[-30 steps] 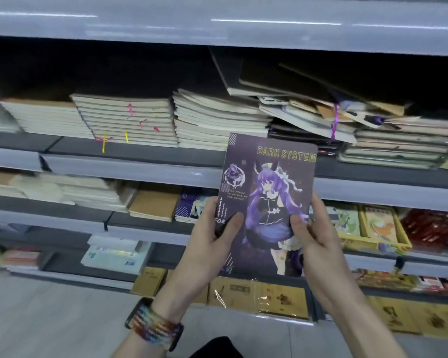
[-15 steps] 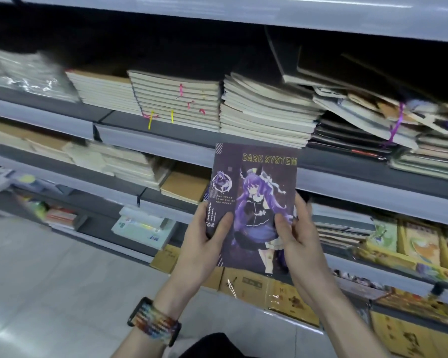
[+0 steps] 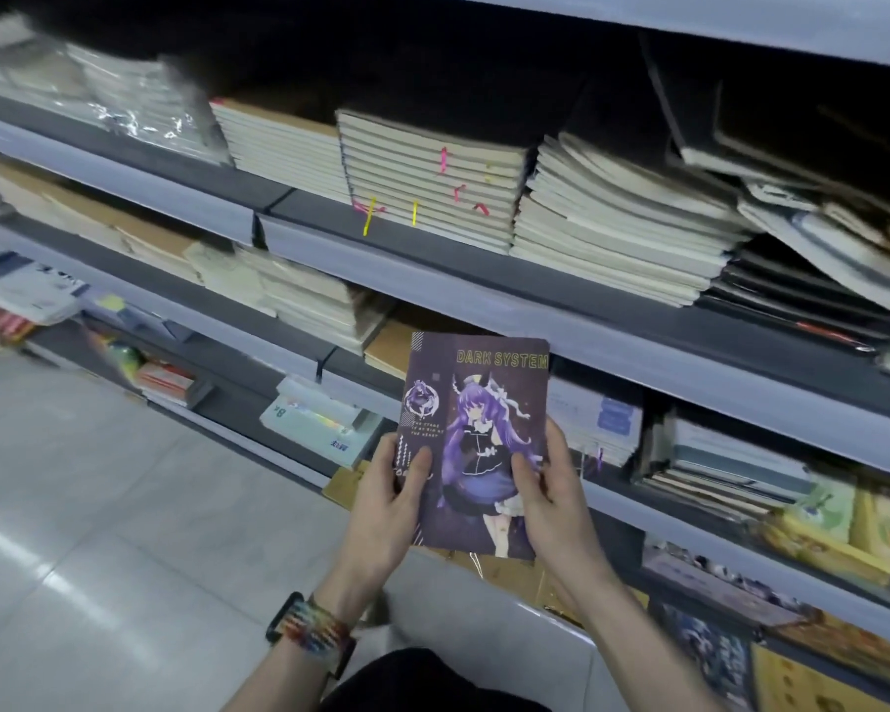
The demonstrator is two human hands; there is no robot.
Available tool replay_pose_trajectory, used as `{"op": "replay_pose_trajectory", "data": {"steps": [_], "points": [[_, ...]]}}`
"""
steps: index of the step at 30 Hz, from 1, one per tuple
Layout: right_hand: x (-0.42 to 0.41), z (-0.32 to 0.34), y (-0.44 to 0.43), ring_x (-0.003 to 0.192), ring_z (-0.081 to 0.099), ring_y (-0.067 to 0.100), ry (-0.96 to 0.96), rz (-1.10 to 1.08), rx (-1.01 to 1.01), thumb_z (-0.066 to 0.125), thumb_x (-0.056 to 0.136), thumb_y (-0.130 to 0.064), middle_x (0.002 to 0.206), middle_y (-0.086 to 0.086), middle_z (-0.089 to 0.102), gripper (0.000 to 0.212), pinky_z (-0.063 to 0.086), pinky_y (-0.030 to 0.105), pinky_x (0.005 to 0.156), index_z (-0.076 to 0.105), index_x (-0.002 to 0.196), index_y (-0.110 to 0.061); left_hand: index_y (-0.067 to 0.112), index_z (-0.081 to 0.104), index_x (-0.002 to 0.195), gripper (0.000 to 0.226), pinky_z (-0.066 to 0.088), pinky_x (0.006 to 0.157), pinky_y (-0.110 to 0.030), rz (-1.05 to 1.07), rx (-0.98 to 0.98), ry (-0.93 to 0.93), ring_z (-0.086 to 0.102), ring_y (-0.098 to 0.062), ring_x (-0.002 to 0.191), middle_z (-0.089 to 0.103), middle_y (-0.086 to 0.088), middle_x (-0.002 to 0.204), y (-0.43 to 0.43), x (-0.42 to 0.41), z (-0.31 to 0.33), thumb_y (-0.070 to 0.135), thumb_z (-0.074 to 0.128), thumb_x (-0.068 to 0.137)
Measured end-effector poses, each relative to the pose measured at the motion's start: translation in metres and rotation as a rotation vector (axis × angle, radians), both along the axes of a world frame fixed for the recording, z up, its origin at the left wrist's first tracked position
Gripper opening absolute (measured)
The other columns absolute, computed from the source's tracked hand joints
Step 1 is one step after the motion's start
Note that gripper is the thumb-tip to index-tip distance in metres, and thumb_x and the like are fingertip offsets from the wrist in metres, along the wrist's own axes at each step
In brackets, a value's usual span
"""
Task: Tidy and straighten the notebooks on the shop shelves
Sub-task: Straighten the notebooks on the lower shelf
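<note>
Shop aisle: I hold the purple notebook (image 3: 476, 434) upright, left hand (image 3: 386, 511) and right hand (image 3: 551, 506) each pinching a lower edge, thumbs on the cover. Best, I judge: square it onto the stacks (image 3: 612, 223) on the shelf (image 3: 484, 295) above my hands.

The purple paper-covered notebook (image 3: 476, 444) is upright before the grey metal shelves (image 3: 638, 346), the left hand (image 3: 386, 511) gripping its lower left edge and the right hand (image 3: 551, 506) its lower right. On the shelf above, a cream-paged ribboned stack (image 3: 432, 182) lies left of a looser cream-paged stack (image 3: 617, 223), with tilted dark-covered notebooks (image 3: 818, 208) further right
</note>
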State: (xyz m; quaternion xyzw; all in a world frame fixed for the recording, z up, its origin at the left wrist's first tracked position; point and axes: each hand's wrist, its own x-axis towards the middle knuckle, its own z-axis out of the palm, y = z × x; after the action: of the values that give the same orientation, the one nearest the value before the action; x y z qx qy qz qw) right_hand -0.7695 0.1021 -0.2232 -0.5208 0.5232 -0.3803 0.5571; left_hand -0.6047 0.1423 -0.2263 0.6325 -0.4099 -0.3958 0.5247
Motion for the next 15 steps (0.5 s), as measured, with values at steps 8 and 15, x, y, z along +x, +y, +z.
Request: {"op": "replay_pose_trajectory", "data": {"steps": [8, 15], "points": [[0.04, -0.029, -0.023, 0.139, 0.045, 0.012, 0.016, -0.014, 0.15, 0.052, 0.101, -0.038, 0.151, -0.014, 0.045, 0.055, 0.038, 0.05, 0.115, 0.028, 0.15, -0.047, 0.021, 0.057, 0.118, 0.02, 0.057, 0.081, -0.029, -0.009, 0.077, -0.048, 0.069, -0.006, 0.093, 0.071, 0.009, 0.109, -0.021, 0.043, -0.022, 0.029, 0.052, 0.101], [0.069, -0.044, -0.042, 0.142, 0.039, 0.014, 0.006, -0.062, 0.248, 0.053, 0.1, -0.036, 0.156, -0.013, 0.037, 0.065, 0.035, 0.048, 0.117, 0.02, 0.155, -0.042, 0.025, 0.056, 0.123, 0.027, 0.057, 0.089, -0.044, -0.086, 0.179, -0.054, 0.069, -0.012, 0.101, 0.07, 0.01, 0.115, -0.052, 0.078, -0.04, 0.038, 0.053, 0.101]]}}
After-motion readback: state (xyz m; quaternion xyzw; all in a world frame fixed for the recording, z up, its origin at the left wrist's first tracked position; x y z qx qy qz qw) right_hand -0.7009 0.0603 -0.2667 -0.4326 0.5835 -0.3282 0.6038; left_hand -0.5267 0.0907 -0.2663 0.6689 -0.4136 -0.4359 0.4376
